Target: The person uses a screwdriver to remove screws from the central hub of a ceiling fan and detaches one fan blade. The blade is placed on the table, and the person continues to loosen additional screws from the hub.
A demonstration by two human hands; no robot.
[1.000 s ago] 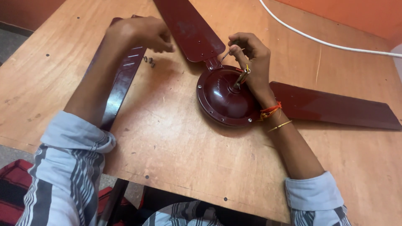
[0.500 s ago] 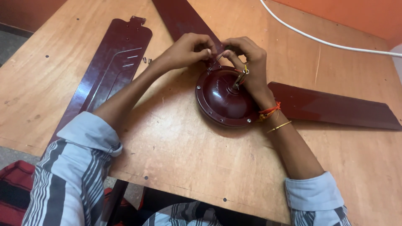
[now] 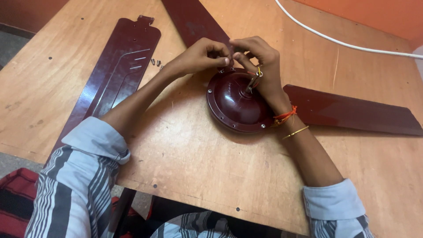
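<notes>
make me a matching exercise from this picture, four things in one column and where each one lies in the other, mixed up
Things:
1. loose dark red metal fan blade
2. small silver screws
3. white cable
4. round dark red fan motor housing

Places:
A. across the far right corner of the wooden table
B. flat along the table's left side, detached
C. under both hands, left hand and right hand meeting at its far rim
D. on the wood just right of the loose blade's far end

Pairs: 1-B, 2-D, 3-A, 4-C
</notes>
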